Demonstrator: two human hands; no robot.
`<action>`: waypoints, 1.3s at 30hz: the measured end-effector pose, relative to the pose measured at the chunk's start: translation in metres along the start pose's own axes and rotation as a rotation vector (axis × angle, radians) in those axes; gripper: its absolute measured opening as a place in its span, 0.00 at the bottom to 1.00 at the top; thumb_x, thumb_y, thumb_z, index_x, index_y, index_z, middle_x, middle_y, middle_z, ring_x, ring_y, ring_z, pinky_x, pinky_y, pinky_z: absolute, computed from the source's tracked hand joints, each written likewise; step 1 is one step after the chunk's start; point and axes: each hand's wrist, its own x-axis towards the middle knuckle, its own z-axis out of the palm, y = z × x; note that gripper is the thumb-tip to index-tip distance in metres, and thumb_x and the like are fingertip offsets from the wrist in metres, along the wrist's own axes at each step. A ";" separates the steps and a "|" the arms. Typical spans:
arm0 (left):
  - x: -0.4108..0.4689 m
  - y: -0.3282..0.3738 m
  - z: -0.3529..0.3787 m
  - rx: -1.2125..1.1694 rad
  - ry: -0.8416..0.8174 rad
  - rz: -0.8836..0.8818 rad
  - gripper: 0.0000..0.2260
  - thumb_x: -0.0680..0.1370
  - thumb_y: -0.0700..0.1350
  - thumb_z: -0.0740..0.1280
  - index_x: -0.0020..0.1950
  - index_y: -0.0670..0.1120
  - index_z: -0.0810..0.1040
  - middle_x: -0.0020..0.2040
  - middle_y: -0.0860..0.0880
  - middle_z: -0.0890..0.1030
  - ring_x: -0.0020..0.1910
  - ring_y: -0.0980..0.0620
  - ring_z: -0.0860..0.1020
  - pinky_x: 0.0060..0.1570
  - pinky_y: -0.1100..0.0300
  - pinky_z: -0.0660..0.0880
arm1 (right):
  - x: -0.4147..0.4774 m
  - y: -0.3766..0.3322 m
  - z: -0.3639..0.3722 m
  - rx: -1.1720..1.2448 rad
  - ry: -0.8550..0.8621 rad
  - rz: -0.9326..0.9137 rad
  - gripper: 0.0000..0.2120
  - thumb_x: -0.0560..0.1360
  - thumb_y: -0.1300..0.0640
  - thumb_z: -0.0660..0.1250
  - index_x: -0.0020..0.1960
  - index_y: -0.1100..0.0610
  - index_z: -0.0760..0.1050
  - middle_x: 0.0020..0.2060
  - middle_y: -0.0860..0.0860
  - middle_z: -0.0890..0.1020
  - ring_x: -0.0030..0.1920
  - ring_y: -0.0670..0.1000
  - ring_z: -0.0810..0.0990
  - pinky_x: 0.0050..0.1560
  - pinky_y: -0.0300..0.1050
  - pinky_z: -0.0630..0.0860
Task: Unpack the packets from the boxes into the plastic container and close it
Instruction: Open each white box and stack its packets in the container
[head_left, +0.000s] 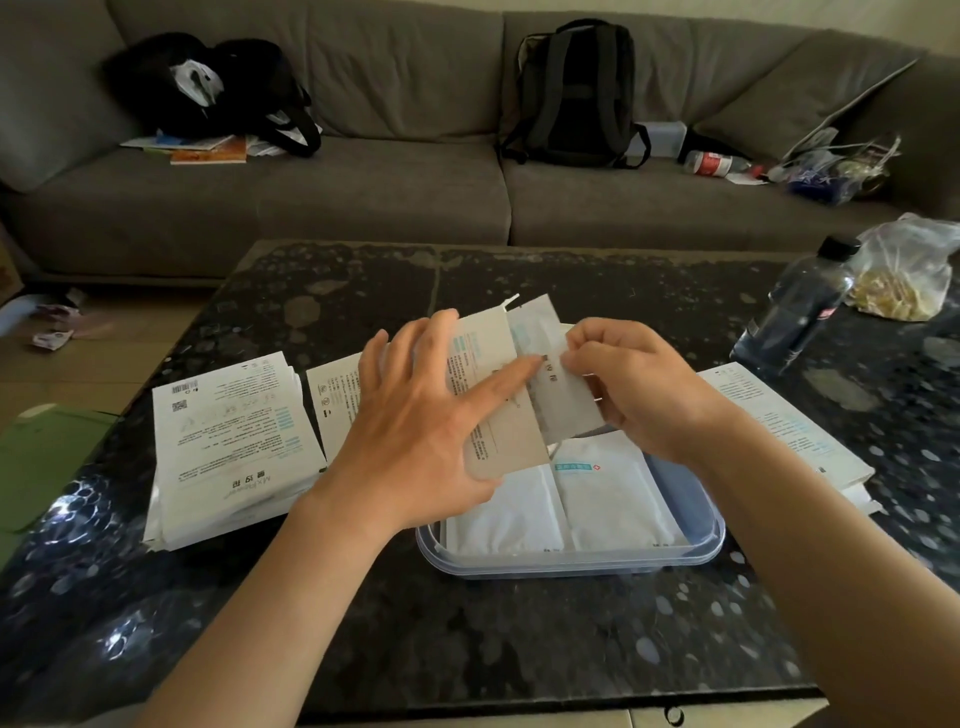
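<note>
Packet (565, 408) half out of box (480, 353).
Left grip (415, 431) clamps box; right grip (639, 384) pinches packet, above plastic container (701, 525).

dim, flat indoor light, low in contrast and a little grainy. glare sits in white patches on the glossy dark table (363, 623) along its left side. the packets (613, 499) in the plastic container (696, 525) read pale blue-grey, not blown out. shadows are soft and faint. the wide lens bows the sofa (363, 197) and the table's edges, the corners darken, and the bottle (795, 312) at right is smeared.
</note>
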 end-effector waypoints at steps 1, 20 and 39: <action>0.000 -0.001 0.000 -0.007 0.002 -0.007 0.47 0.62 0.64 0.77 0.78 0.63 0.59 0.75 0.39 0.61 0.73 0.36 0.61 0.69 0.29 0.60 | -0.001 -0.002 -0.001 0.028 0.031 0.022 0.10 0.84 0.57 0.59 0.47 0.56 0.75 0.51 0.54 0.83 0.52 0.56 0.84 0.44 0.53 0.85; 0.001 -0.004 -0.001 -0.019 0.003 -0.054 0.45 0.62 0.65 0.74 0.76 0.63 0.60 0.73 0.40 0.61 0.71 0.38 0.62 0.70 0.33 0.60 | -0.018 -0.001 -0.042 0.298 -0.019 -0.099 0.20 0.78 0.76 0.55 0.46 0.62 0.83 0.58 0.53 0.84 0.61 0.59 0.82 0.48 0.53 0.84; -0.001 -0.017 -0.004 -0.028 -0.033 -0.125 0.47 0.62 0.67 0.75 0.77 0.65 0.56 0.73 0.42 0.57 0.71 0.39 0.60 0.71 0.35 0.59 | -0.016 -0.018 -0.059 -0.675 0.269 -0.318 0.03 0.80 0.58 0.67 0.51 0.55 0.80 0.53 0.54 0.82 0.54 0.56 0.81 0.60 0.57 0.79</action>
